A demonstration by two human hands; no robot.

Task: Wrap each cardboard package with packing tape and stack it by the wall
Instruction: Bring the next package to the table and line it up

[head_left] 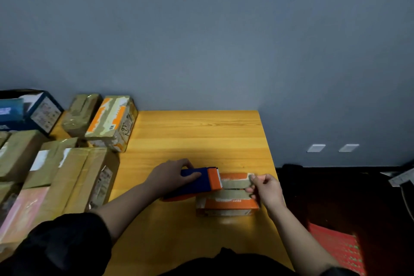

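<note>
Dim room, soft shadows, slight overall blur, wide-angle bending at edges

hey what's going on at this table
A person is taping a small orange and brown cardboard package on the yellow wooden table. The left hand grips a blue and orange tape dispenser over the package, while the right hand pinches the free end of the brownish tape strip pulled from it. More taped cardboard boxes sit at the table's left, some by the grey wall.
</note>
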